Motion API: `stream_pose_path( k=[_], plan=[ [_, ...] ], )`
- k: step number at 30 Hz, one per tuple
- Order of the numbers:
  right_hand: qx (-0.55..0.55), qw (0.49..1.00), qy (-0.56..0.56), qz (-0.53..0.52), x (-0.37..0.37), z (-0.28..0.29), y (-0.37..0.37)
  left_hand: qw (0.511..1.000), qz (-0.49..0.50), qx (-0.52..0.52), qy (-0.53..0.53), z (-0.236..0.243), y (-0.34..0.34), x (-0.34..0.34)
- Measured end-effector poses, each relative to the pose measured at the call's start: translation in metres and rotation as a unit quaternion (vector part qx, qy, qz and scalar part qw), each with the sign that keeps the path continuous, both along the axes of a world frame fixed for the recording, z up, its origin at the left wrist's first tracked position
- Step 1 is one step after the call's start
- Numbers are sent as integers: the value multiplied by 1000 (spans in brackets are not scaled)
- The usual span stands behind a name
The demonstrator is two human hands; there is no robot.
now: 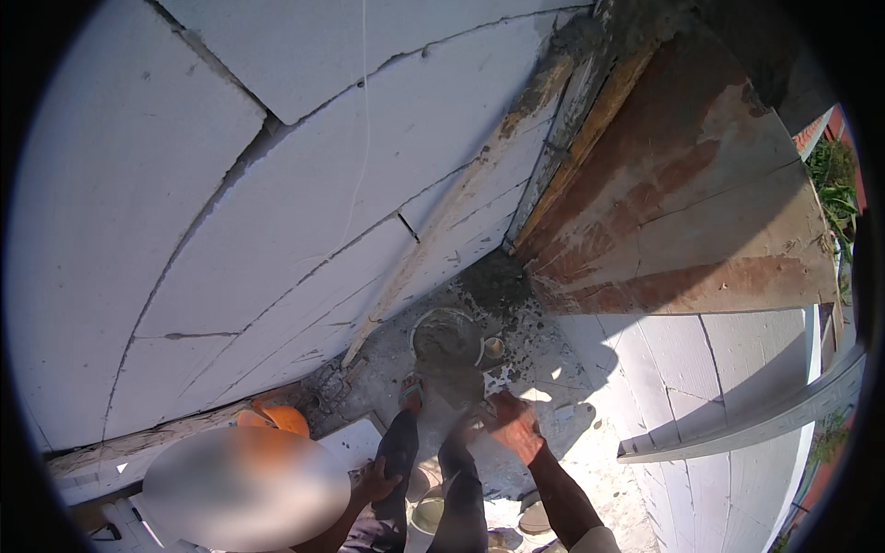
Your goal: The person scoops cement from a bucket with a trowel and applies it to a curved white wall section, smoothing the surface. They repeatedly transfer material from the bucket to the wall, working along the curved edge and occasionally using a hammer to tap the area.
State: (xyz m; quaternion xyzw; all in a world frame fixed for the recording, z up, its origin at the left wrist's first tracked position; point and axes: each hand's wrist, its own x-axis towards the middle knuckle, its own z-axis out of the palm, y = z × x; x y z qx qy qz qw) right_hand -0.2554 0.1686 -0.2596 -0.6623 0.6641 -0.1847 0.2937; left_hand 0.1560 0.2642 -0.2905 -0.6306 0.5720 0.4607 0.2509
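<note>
Tub [414, 339]: mortar [447, 338] inside | right fingers [499, 406]: can't tell | left fingers [390, 482]: loose, on leg [400, 444]

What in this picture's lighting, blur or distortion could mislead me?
In the head view: sun bleaches the floor right of the right hand; a shadow edge cuts diagonally across the brown board; the fisheye bows the white block wall; a large blurred oval at lower left hides detail.

Two hands [376, 481] [516, 426]; one mortar-filled bucket [480, 351]
</note>
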Motion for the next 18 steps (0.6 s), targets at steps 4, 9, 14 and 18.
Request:
stream_pose_path(
  k=[4, 9, 14, 18],
  plan=[
    [77, 994, -32, 77, -24, 185, -24, 997, -6, 68, 25, 48, -23, -2],
    [128, 980, -56, 139, -76, 383, -90, 996, 31, 79, 37, 111, -55, -19],
    [-29, 873, -485, 39, -190, 476, -184, 996, 8, 29, 87, 127, -79, -28],
    [-129, 816, -544, -145, -201, 489, -227, 996, 20, 52, 76, 126, -62, -36]
  ],
)
